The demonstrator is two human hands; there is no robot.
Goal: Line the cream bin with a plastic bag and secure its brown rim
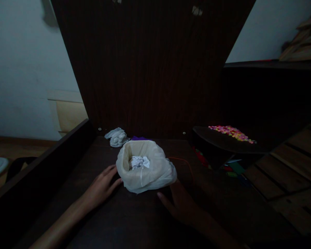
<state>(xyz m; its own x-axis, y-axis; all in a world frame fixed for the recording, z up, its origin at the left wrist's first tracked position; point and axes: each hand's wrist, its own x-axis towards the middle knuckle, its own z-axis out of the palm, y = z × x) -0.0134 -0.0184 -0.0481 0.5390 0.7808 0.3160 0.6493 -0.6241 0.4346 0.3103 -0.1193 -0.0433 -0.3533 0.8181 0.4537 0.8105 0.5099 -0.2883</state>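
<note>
Two bare hands lie nearest on the dark brown wooden desk [134, 221]. The left hand [101, 186] is flat, fingers apart, its fingertips touching the left side of one translucent cream plastic bag [155, 173]. The right hand [180, 204] is spread open, gripping nothing, just beside its lower right edge. The bag stands mid-desk, mouth open, holding one crumpled white paper wad [140, 161]. Behind lies one crumpled white plastic wrapper [117, 137]. Farther right, one heap of multicoloured beads [232, 133] sits on a dark shelf [223, 143].
</note>
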